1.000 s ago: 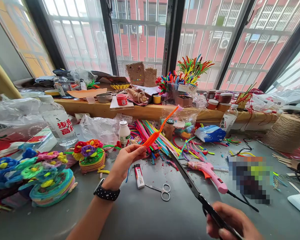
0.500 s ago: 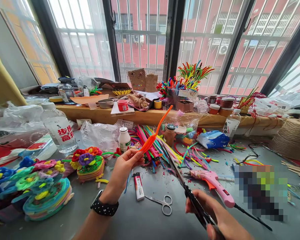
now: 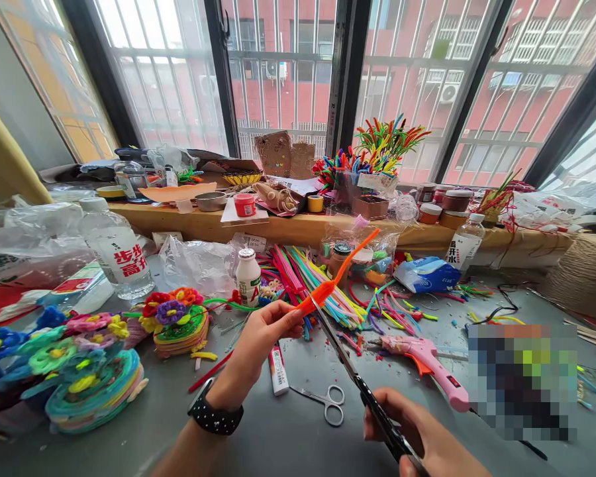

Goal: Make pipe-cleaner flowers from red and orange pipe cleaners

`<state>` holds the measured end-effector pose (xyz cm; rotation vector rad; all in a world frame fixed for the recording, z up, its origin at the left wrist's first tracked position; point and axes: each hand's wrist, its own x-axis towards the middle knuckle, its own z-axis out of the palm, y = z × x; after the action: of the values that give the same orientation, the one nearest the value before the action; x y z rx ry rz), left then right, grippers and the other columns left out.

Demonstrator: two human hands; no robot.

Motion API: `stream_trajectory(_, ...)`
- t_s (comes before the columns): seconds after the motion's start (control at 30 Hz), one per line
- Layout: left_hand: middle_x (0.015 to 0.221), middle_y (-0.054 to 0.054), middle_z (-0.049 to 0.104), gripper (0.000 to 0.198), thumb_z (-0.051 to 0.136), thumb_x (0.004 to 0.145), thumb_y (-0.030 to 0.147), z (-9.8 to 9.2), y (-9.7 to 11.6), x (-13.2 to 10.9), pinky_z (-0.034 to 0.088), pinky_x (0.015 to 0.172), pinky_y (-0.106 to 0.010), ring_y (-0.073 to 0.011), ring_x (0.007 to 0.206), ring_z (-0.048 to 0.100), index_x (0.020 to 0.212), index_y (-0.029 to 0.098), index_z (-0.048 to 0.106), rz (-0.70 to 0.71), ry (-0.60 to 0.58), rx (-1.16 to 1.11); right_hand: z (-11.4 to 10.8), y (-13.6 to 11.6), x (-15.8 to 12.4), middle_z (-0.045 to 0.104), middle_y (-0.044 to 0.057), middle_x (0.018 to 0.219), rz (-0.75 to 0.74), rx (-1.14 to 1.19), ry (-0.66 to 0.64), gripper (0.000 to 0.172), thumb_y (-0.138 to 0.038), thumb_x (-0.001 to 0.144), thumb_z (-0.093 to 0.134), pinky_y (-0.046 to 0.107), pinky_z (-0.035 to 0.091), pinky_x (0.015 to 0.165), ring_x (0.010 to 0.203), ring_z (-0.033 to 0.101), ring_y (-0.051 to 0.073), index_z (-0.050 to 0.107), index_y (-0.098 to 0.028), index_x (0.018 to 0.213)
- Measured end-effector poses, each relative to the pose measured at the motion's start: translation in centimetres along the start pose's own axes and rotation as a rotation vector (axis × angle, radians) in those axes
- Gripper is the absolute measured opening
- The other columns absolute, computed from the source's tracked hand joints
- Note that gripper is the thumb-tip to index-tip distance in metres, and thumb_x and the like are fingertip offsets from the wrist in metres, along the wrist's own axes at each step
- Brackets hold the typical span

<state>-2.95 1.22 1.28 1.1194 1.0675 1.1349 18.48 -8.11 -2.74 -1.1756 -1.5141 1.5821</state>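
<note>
Pinched in the fingertips of my left hand point(image 3: 268, 331) is an orange pipe cleaner point(image 3: 322, 291), folded thick near the fingers, with a thinner tail pointing up and right. My right hand point(image 3: 412, 424) grips long black-handled scissors point(image 3: 362, 384). Their blades reach up and left and meet the thick part of the orange piece. Whether the blades are fully closed is hard to tell. Below and between my hands lie a small pair of silver scissors point(image 3: 328, 402) and a white and red box point(image 3: 279, 371).
A pink glue gun point(image 3: 427, 361) lies right of the scissors. Bundled pipe cleaners point(image 3: 338, 298) spread behind my hands, beside a white bottle point(image 3: 248, 275). Fuzzy flower pieces point(image 3: 94, 384) stand at left, near a water bottle point(image 3: 116, 252). A twine spool point(image 3: 583, 271) stands far right.
My left hand has moved slightly right with the orange pipe cleaner, whose tail leans further right. The scissor blades, earlier close by, now touch its thick part.
</note>
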Motion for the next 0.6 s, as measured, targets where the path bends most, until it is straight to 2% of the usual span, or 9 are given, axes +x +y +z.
stream_trajectory(0.13,0.055,0.003,0.055,0.019,0.064,0.060,0.030,0.23,0.03,-0.17,0.041,0.052,-0.020,-0.0080,0.052,0.050,0.061,0.013,0.055,-0.007,-0.073,0.053,0.04,0.03,-0.14,0.052,0.008,0.087,-0.003,0.018,-0.020,0.064,-0.062,0.047,0.061,0.032,0.039,0.079,0.086,0.051,0.023,0.048,-0.016,0.090)
stream_trajectory(0.33,0.054,0.002,0.053,0.022,0.061,0.062,0.033,0.17,0.00,-0.16,0.038,0.048,-0.019,-0.0079,0.050,0.046,0.062,0.012,0.055,0.010,-0.105,0.165,0.14,0.50,0.20,0.048,0.004,0.080,0.022,0.054,-0.056,0.060,-0.060,0.044,0.064,0.032,0.040,0.076,0.078,0.048,0.019,0.047,-0.017,0.082)
stream_trajectory(0.5,0.054,0.003,0.050,0.022,0.057,0.066,0.034,0.30,0.05,-0.25,0.035,0.046,-0.018,-0.0070,0.049,0.044,0.063,0.012,0.053,0.036,-0.147,0.233,0.18,0.61,0.48,0.041,-0.001,0.068,-0.004,0.039,-0.072,0.046,-0.056,0.055,0.060,0.030,0.042,0.071,0.064,0.043,0.012,0.046,-0.016,0.072)
stream_trajectory(0.6,0.056,0.003,0.049,0.021,0.053,0.069,0.034,0.70,0.07,-0.46,0.036,0.047,-0.018,-0.0078,0.051,0.045,0.067,0.013,0.051,0.079,-0.160,0.267,-0.01,0.51,0.69,0.040,-0.002,0.067,-0.006,-0.036,-0.057,0.044,-0.055,0.057,0.059,0.028,0.042,0.067,0.063,0.043,0.012,0.046,-0.016,0.071)
